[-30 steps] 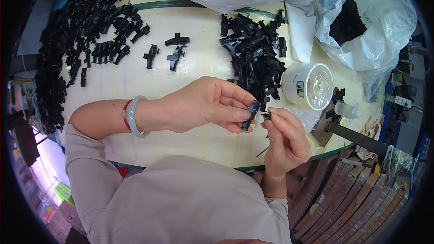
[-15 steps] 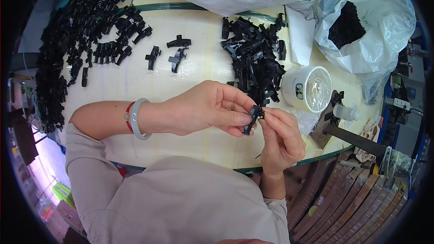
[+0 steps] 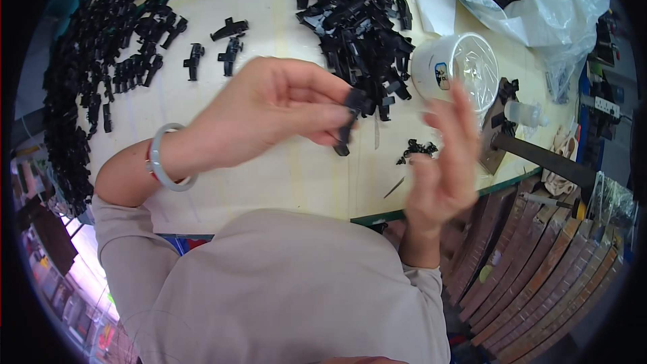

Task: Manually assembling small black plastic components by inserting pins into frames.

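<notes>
My left hand (image 3: 269, 111) pinches a small black plastic part (image 3: 350, 118) between thumb and fingertips, held above the cream table (image 3: 269, 175). A pale bangle (image 3: 162, 158) circles that wrist. My right hand (image 3: 441, 162) is to the right of the part, apart from it, fingers spread and blurred, holding nothing I can see. A heap of black plastic parts (image 3: 360, 23) lies just beyond the hands. A few tiny black pieces (image 3: 416, 149) lie on the table near my right hand.
A large spread of black parts (image 3: 94, 67) covers the left of the table, with three single ones (image 3: 222, 44) beside it. A white round tub (image 3: 455, 67) stands at right, clear plastic bags (image 3: 539, 0) behind it. A dark metal fixture (image 3: 526, 148) sits at the table's right edge.
My right hand has let go of the black part and drawn back to the right with fingers spread. My left hand keeps the part. The view has shifted closer.
</notes>
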`<action>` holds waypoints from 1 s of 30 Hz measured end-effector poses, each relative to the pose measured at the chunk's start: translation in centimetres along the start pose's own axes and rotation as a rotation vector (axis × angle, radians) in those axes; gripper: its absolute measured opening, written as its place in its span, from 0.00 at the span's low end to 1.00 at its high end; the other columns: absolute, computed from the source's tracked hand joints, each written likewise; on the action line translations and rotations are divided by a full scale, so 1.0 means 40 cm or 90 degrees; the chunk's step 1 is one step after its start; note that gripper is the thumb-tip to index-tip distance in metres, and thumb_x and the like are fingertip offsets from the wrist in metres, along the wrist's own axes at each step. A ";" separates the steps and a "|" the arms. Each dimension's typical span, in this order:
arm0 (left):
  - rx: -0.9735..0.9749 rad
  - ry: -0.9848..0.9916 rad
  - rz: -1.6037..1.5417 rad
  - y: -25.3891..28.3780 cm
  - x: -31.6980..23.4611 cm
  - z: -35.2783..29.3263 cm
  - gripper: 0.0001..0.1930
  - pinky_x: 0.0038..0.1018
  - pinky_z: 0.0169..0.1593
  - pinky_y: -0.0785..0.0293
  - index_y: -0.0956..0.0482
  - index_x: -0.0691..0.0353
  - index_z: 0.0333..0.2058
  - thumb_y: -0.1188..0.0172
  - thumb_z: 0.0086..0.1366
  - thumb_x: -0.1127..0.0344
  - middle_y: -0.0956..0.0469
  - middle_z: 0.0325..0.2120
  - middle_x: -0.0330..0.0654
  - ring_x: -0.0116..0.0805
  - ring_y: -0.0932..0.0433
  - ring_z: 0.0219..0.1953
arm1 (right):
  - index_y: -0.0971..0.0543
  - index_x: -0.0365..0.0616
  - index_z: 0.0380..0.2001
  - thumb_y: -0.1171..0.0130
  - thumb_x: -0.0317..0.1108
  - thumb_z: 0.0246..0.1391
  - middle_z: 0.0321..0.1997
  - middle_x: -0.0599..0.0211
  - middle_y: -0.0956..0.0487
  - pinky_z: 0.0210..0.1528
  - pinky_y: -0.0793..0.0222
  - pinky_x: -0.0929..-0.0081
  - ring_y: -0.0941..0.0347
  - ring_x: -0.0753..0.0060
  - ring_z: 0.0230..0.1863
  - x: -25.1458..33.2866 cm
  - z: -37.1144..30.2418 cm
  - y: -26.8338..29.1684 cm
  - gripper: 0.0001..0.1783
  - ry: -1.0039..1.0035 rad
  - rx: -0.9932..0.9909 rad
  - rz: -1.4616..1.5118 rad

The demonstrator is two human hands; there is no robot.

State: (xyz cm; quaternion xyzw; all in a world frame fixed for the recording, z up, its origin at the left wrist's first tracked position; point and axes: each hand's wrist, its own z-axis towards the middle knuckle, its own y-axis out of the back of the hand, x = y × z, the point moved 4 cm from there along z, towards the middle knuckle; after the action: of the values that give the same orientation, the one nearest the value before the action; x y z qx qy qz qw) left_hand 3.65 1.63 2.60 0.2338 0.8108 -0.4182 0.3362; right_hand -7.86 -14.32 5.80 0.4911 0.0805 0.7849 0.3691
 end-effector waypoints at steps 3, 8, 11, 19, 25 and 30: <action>-0.065 -0.027 0.161 0.059 -0.003 -0.014 0.09 0.19 0.38 0.23 0.24 0.71 0.41 0.45 0.62 0.76 0.22 0.36 0.43 0.27 0.21 0.35 | 0.24 0.33 0.44 0.38 0.23 0.45 0.48 0.48 0.27 0.42 0.30 0.71 0.28 0.60 0.44 -0.010 -0.035 0.107 0.19 -0.100 -0.108 -0.121; -0.321 -0.161 0.498 0.158 -0.030 -0.077 0.09 0.15 0.33 0.25 0.23 0.74 0.40 0.42 0.60 0.76 0.24 0.30 0.39 0.23 0.22 0.27 | 0.19 0.41 0.33 0.33 0.20 0.36 0.36 0.64 0.24 0.31 0.34 0.75 0.31 0.64 0.34 -0.020 -0.098 0.094 0.15 -0.099 0.139 -0.254; -0.403 -0.200 0.582 0.176 -0.050 -0.093 0.09 0.14 0.30 0.27 0.22 0.72 0.39 0.42 0.60 0.76 0.25 0.29 0.40 0.22 0.23 0.24 | 0.19 0.40 0.30 0.34 0.19 0.35 0.31 0.66 0.27 0.29 0.36 0.72 0.33 0.65 0.31 -0.023 -0.120 0.069 0.13 -0.092 0.173 -0.293; -0.188 -0.216 0.593 0.034 -0.052 -0.106 0.09 0.18 0.20 0.30 0.22 0.67 0.39 0.41 0.60 0.73 0.23 0.28 0.40 0.23 0.24 0.20 | 0.21 0.38 0.27 0.34 0.18 0.33 0.31 0.65 0.26 0.30 0.35 0.72 0.32 0.65 0.31 -0.005 -0.118 0.038 0.12 -0.035 0.121 -0.259; 0.230 0.355 -0.067 -0.078 0.105 -0.020 0.23 0.19 0.25 0.25 0.28 0.71 0.44 0.56 0.70 0.52 0.24 0.27 0.42 0.27 0.22 0.22 | 0.19 0.37 0.30 0.32 0.23 0.35 0.39 0.65 0.27 0.30 0.36 0.74 0.32 0.69 0.33 0.076 -0.107 0.024 0.12 0.197 0.107 -0.270; 0.307 0.313 -0.118 -0.087 0.107 -0.018 0.19 0.19 0.25 0.26 0.24 0.68 0.37 0.48 0.67 0.53 0.24 0.24 0.40 0.25 0.23 0.22 | 0.19 0.37 0.29 0.33 0.27 0.39 0.41 0.63 0.26 0.28 0.33 0.75 0.31 0.71 0.35 0.083 -0.125 0.005 0.10 0.370 0.074 -0.260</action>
State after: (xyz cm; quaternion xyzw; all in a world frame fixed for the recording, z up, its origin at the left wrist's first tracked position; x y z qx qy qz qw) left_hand -1.75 0.78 1.55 0.3256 0.7633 -0.5573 0.0270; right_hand -12.93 -11.13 5.74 0.2411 0.3233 0.7959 0.4515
